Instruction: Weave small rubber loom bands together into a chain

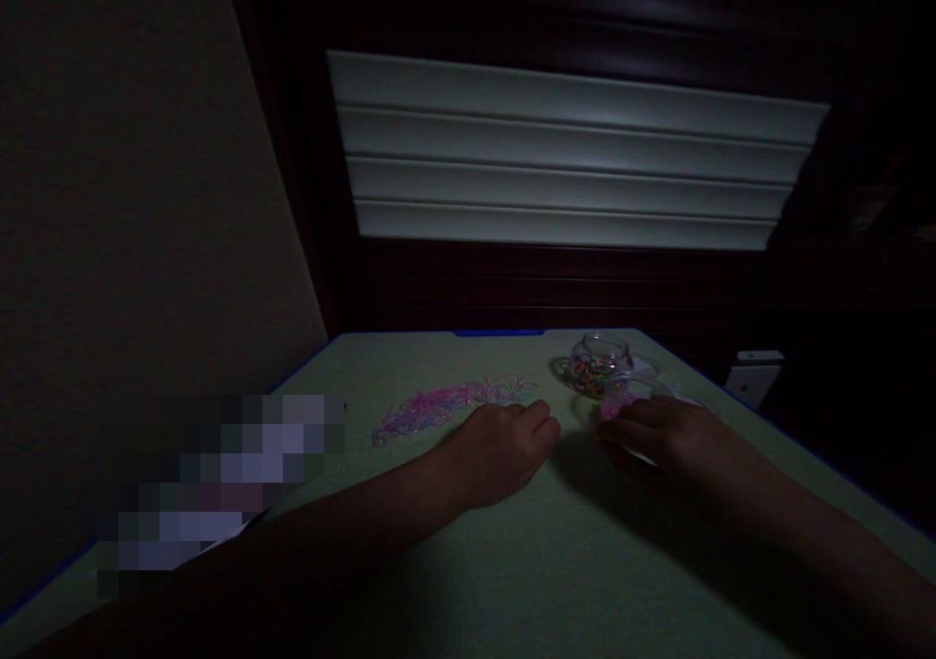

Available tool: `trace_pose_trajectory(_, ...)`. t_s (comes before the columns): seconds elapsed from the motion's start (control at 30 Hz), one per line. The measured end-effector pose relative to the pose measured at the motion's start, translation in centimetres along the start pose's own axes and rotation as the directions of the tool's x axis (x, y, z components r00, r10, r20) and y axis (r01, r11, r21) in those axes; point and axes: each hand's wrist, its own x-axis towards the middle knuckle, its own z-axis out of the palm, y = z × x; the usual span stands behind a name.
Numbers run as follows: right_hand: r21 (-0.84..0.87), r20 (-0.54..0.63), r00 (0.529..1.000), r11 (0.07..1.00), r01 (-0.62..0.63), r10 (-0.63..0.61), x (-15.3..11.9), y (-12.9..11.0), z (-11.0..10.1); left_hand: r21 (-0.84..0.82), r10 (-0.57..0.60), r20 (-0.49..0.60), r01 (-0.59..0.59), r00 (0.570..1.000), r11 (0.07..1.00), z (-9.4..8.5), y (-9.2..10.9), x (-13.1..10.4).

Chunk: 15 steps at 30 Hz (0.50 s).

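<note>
A loose pile of thin pink and purple elastic bands (431, 406) lies on the pale green table (468, 581). Just right of the pile and nearer to me is my left hand (504, 452), its fingers curled closed; whatever they may hold is hidden. My right hand (669, 437) has its fingers bent round a small clear container with pink bands (620, 405) in it, mostly covered by the hand. Behind it stands an open clear jar (600, 362) filled with multicoloured bands.
A blue strip (499, 332) sits on the table's far edge. Blurred-out pixels cover an object (241, 474) on the left. Beyond the table is a dark wooden panel with pale slats (570, 162). A white box-like object (755, 378) is past the right edge. The light is dim.
</note>
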Motion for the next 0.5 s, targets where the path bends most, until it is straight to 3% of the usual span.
trace_pose_trajectory(0.17,0.044,0.028,1.000,0.999,-0.006,0.005,0.1,-0.1,-0.2,-0.005,-0.055,0.025,0.055,0.998,0.998,0.0,0.1,0.0)
trace_pose_trajectory(0.3,0.057,0.050,0.999,0.998,-0.021,0.018,0.2,-0.3,-0.6,0.000,-0.164,0.039,0.164,0.986,0.987,-0.1,0.1,0.0)
trace_pose_trajectory(0.5,0.100,0.085,0.995,0.993,-0.060,0.052,0.2,-0.9,-1.2,0.174,-0.365,0.135,0.340,0.921,0.924,-0.7,0.4,0.2)
